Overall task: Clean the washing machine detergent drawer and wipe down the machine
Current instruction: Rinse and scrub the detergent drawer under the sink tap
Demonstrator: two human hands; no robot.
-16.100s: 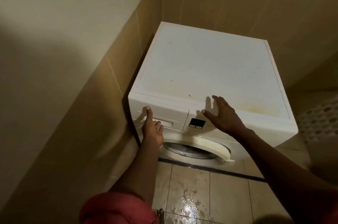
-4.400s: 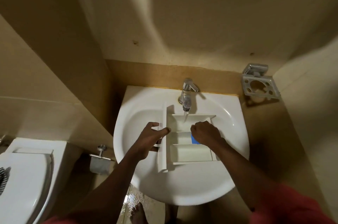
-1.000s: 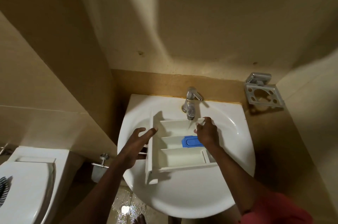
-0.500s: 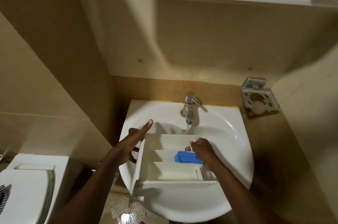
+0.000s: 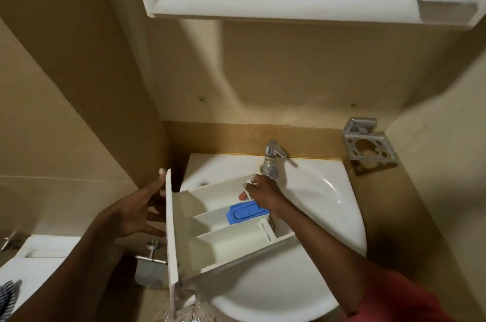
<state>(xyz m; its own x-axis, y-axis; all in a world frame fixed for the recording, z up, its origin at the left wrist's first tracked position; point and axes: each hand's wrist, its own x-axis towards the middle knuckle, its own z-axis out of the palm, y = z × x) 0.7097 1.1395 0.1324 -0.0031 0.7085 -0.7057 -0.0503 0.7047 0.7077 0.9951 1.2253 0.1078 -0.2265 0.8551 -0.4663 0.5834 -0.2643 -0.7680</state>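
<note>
I see the white detergent drawer [image 5: 210,237] at frame centre, tilted over the sink [image 5: 315,190], its front panel low and left. It has three compartments, with a blue insert [image 5: 246,212] in the middle one. Left hand [image 5: 136,214] lies flat on the panel, fingers straight. Right hand [image 5: 263,194] pinches the rear wall below the faucet [image 5: 271,161].

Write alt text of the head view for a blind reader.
A white drawer is held tilted over a sink, near the tap. The left hand presses its front panel; the right hand grips its back end beside a blue insert.
</note>
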